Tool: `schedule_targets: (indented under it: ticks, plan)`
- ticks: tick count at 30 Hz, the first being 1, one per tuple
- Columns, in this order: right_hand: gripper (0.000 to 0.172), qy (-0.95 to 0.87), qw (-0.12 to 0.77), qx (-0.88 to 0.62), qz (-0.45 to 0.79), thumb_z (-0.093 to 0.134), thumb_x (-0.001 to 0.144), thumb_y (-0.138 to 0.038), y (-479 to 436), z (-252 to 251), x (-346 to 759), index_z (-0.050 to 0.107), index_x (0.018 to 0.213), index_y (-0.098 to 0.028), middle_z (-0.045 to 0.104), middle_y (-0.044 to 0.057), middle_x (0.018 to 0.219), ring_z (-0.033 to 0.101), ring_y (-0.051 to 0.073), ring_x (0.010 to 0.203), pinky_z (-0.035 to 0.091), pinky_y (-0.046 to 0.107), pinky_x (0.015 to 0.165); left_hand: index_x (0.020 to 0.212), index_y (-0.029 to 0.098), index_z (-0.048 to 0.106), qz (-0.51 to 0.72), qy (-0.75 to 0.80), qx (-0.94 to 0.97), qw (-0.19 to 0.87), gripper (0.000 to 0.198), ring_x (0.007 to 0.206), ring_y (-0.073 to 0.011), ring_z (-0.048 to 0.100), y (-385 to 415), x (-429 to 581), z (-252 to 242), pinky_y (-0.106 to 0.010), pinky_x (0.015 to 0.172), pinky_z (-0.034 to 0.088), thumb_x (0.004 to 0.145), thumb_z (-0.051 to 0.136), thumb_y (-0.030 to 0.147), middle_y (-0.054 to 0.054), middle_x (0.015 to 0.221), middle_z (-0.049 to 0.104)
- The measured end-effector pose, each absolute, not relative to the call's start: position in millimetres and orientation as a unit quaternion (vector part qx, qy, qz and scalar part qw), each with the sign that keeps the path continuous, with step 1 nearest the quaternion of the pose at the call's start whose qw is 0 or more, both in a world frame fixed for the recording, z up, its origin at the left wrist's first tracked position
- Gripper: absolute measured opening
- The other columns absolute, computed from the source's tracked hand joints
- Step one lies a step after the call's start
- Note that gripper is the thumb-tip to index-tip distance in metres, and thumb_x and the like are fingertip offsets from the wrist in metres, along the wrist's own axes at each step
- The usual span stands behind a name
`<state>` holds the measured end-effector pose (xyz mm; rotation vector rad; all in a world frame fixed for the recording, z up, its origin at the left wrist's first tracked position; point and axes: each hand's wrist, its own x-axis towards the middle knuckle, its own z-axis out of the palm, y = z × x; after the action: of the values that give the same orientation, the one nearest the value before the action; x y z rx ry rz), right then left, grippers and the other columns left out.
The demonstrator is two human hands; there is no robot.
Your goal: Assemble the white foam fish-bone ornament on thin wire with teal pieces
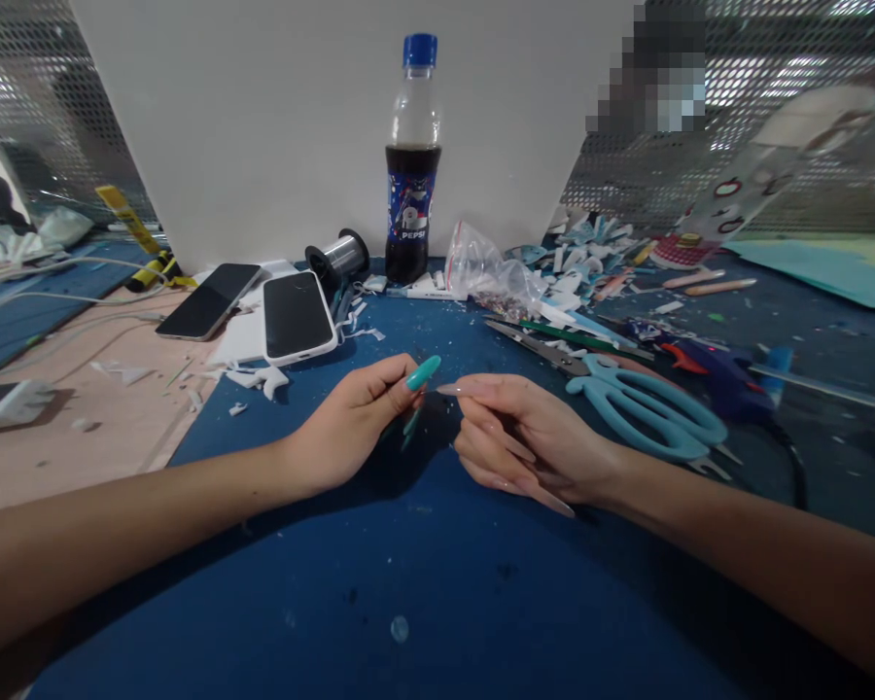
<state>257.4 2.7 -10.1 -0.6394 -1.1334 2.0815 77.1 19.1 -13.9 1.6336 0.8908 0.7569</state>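
Note:
My left hand (354, 420) rests on the blue mat (423, 583), fingers curled in, the thumb with its long teal nail pressed against them and pointing right. What it may pinch is hidden. My right hand (532, 442) lies just to the right, fingers loosely curled, long pale nails showing. Its index tip nearly meets the teal thumbnail, and nothing shows inside the hand. Blue-handled scissors (648, 413) lie closest to my right hand.
A Pepsi bottle (412, 165) stands before a white board (298, 117). Two phones (210, 299) (297, 316), a wire spool (339, 256), a plastic bag (485, 272), a glue gun (715, 374) and white scraps (262, 377) lie around.

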Motion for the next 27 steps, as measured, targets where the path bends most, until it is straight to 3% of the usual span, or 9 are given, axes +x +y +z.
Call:
schedule_targets:
  ticks: [8, 13, 21, 27]
  plan:
    - [0.037, -0.447, 0.336, -0.247, 0.792, 0.033, 0.091, -0.016, 3.0, -11.7, 256.0, 0.044, 0.056, -0.016, 0.037, -0.007, 0.030, 0.030, 0.004, 0.025, 0.034, 0.015, 0.037, 0.069, 0.017, 0.041, 0.315, 0.363, 0.690, 0.541, 0.029, 0.050, -0.0058, 0.028, 18.7, 75.9, -14.7, -0.019, 0.047, 0.026, 0.092, 0.038, 0.035, 0.006, 0.060, 0.034]
    - [0.039, -0.474, 0.308, -0.263, 0.782, 0.034, 0.092, -0.019, 2.8, -10.7, 255.2, 0.043, 0.055, -0.016, 0.038, -0.008, 0.030, 0.026, 0.003, 0.021, 0.026, 0.016, 0.033, 0.072, 0.017, 0.042, 0.305, 0.370, 0.692, 0.540, 0.027, 0.048, -0.0057, 0.026, 17.2, 74.7, -14.7, -0.018, 0.045, 0.024, 0.092, 0.038, 0.034, 0.007, 0.059, 0.032]
    - [0.038, -0.479, 0.295, -0.282, 0.777, 0.042, 0.092, -0.032, 2.1, -11.2, 255.4, 0.045, 0.058, -0.016, 0.034, -0.009, 0.029, 0.022, 0.004, 0.023, 0.025, 0.015, 0.031, 0.074, 0.018, 0.040, 0.311, 0.381, 0.664, 0.564, 0.025, 0.046, -0.0055, 0.026, 16.1, 76.4, -14.6, -0.018, 0.043, 0.024, 0.091, 0.039, 0.036, 0.008, 0.056, 0.031]
    - [0.036, -0.454, 0.318, -0.318, 0.769, 0.044, 0.090, -0.028, 2.3, -9.7, 253.2, 0.045, 0.056, -0.016, 0.028, -0.011, 0.029, 0.020, 0.004, 0.024, 0.024, 0.014, 0.029, 0.073, 0.018, 0.039, 0.312, 0.398, 0.657, 0.559, 0.025, 0.046, -0.0055, 0.027, 15.6, 77.8, -12.1, -0.019, 0.042, 0.023, 0.092, 0.037, 0.034, 0.007, 0.055, 0.031]
